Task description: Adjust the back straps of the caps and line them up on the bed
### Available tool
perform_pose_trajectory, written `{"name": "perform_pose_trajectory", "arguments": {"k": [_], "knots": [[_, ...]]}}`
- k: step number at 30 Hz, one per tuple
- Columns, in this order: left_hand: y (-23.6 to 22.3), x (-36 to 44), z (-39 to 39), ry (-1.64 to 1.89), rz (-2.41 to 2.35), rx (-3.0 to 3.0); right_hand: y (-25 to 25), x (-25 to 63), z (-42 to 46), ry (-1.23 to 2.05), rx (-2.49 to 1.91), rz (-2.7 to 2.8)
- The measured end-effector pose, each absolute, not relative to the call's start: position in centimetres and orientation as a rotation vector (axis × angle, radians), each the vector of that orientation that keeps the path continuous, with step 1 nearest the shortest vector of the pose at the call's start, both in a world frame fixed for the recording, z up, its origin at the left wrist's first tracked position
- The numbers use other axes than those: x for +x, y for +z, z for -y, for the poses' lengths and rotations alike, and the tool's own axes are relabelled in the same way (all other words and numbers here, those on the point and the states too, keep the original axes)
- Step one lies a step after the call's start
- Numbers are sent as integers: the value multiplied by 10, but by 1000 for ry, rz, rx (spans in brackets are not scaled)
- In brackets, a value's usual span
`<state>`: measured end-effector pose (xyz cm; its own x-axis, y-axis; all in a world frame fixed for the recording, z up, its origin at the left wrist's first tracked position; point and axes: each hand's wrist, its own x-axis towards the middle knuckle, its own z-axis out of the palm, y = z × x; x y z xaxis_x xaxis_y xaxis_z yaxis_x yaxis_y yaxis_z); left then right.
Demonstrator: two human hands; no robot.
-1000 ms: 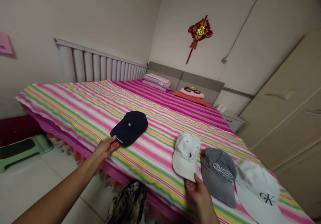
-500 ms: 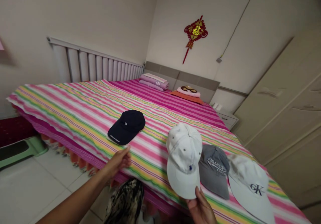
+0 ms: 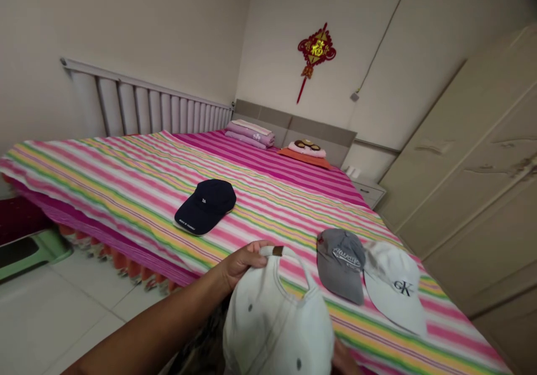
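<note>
A white baseball cap [image 3: 277,324] fills the bottom middle of the view, close to me, with its back strap and brown buckle uppermost. My left hand [image 3: 245,264] is at that strap, fingers curled at the cap's back opening. My right hand [image 3: 344,362] shows only partly at the bottom edge, against the cap's lower right side. On the striped bedspread [image 3: 126,179] lie a navy cap [image 3: 205,207], a grey cap with white lettering [image 3: 340,257], and a white cap with a CK logo [image 3: 394,285], which touches the grey one.
A white radiator [image 3: 146,106] runs along the far left wall. Pillows [image 3: 250,134] and a headboard [image 3: 319,131] stand at the bed's far end, with a bedside cabinet [image 3: 369,192] beyond. A cream wardrobe [image 3: 461,162] fills the right. A green stool [image 3: 29,254] stands on the tiled floor.
The white cap has left the bed's surface and come closer, lower and leftward. My left hand has moved from beside the navy cap onto the white cap's strap. The view has swung slightly.
</note>
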<state>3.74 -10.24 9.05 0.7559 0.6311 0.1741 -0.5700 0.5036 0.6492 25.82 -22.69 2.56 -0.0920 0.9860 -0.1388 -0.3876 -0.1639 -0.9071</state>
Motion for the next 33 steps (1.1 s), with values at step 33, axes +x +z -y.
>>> {"name": "perform_pose_trajectory", "arguments": {"k": [33], "knots": [[115, 56, 134, 664, -469, 858, 123, 199, 199, 1228, -949, 1059]]}}
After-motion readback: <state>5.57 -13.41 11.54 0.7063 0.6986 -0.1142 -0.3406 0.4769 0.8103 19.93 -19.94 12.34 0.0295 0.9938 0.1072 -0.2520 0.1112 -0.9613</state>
